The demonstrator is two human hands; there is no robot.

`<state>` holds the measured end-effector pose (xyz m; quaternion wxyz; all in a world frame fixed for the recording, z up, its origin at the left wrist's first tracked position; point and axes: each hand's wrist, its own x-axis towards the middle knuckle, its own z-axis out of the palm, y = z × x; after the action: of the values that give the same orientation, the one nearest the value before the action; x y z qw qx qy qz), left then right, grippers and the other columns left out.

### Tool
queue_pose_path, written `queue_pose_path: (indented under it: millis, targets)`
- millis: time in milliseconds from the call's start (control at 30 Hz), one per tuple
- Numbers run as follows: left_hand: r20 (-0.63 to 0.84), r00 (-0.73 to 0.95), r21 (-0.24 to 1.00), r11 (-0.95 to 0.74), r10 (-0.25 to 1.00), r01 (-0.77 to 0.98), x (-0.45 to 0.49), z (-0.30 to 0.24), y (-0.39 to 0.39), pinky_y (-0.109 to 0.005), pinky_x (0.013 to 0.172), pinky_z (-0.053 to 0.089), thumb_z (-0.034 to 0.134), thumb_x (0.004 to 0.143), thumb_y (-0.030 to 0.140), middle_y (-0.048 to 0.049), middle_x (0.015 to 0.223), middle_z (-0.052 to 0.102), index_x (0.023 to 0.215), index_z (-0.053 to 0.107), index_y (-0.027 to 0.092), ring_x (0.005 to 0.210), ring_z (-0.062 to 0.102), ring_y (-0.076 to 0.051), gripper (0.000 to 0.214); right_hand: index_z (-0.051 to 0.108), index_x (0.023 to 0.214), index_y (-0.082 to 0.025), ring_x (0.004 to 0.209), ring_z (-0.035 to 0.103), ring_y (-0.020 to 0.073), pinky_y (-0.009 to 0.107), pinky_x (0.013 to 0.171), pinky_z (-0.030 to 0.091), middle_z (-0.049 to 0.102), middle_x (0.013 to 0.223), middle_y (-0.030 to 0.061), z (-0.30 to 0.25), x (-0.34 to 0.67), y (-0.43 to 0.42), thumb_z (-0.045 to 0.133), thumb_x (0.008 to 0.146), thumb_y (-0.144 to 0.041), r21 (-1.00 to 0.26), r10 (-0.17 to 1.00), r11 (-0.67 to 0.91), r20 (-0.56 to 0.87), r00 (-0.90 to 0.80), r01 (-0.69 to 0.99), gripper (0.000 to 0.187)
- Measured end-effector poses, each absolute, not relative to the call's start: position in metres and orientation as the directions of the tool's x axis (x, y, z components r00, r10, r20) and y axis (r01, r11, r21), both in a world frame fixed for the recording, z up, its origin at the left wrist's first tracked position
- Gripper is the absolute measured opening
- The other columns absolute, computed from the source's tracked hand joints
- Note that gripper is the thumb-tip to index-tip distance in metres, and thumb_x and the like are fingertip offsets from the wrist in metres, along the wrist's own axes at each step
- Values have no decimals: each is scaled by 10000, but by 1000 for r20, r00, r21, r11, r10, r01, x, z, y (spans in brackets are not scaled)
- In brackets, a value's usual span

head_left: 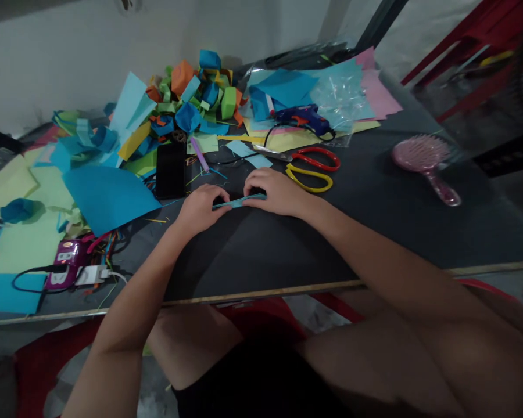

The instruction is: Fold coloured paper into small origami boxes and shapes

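Observation:
A narrow strip of light blue paper point(237, 203) stretches between my two hands, just above the dark tabletop. My left hand point(204, 207) pinches its left end between thumb and fingers. At the other end, my right hand point(272, 190) grips the strip the same way, thumb along the near edge. Close beyond my hands lie a black phone point(171, 170), a purple pen-like stick point(199, 154) and a small light blue paper piece point(249, 154). Scissors point(316, 158) with one red and one yellow handle rest just past my right wrist.
A heap of folded colored paper shapes point(192, 93) stands at the back. Right of it are a blue glue gun point(305, 118) and paper sheets in clear plastic point(337, 93). Blue paper point(108, 194) and a purple power strip point(65, 264) lie left, a pink hairbrush point(422, 157) right.

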<state>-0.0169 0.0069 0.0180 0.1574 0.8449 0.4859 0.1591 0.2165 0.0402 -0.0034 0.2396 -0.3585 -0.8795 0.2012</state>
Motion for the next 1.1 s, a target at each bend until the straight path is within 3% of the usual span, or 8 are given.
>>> queue_pose_path:
  millis: [133,300,433,567,667,800,933,1100]
  targets:
    - [161,365,382,-399,917,834,-20,19,7,-280,737,491,641,888,218,-29,923,747,942,676,210,862,696,-194,65,782,923,-249,838,653,203,324,768,464,761,909,41,-3,220,44,708,841,-365,-652,763,593,270,-587,471,161]
    - [259,335,402,-416,906,816,-28,16,14,-240,706,476,661,907,304,-1,932,783,1000,726,242,825,721,-167,130,814,908,-263,630,659,155,283,636,469,776,749,7,-4,223,50,669,857,-437,-810,849,426,204,-487,404,232]
    - [312,374,394,-477,873,786,-32,14,16,-247,730,502,619,941,360,-24,995,792,1024,773,253,860,737,-177,205,811,910,-257,639,674,157,284,648,476,772,733,9,-3,220,48,669,861,-434,-795,835,479,282,-473,373,233]
    - [415,352,343,-503,839,794,-33,13,15,-261,739,513,646,927,367,-26,940,798,991,794,263,830,740,-179,191,813,906,-284,651,668,160,294,661,465,776,763,-4,-3,218,43,716,832,-424,-745,824,541,378,-421,390,186]
    - [491,340,325,-531,802,783,-32,13,14,-254,715,515,677,908,357,-17,893,800,959,800,265,783,740,-168,162,812,893,-281,683,677,180,314,671,480,772,775,-3,-2,216,40,755,801,-429,-777,840,528,419,-344,343,184]
    - [578,298,340,-557,759,758,-29,14,11,-238,683,522,684,903,370,-15,849,798,931,805,251,724,735,-153,172,801,849,-269,766,689,194,329,687,524,766,819,2,4,208,39,817,739,-420,-853,862,497,463,-204,161,187]
    - [620,254,396,-575,743,715,-24,15,6,-227,686,537,666,914,393,-21,847,795,918,803,233,739,739,-150,211,782,805,-283,899,708,199,344,767,575,767,897,-1,11,195,36,869,664,-466,-876,864,459,478,-157,-147,247]
    - [607,281,460,-617,743,638,-17,14,1,-210,626,507,635,928,426,-29,802,784,866,780,199,679,715,-127,277,768,772,-277,774,716,173,368,796,607,748,766,-28,14,185,29,882,621,-521,-897,906,318,382,-180,-306,308]
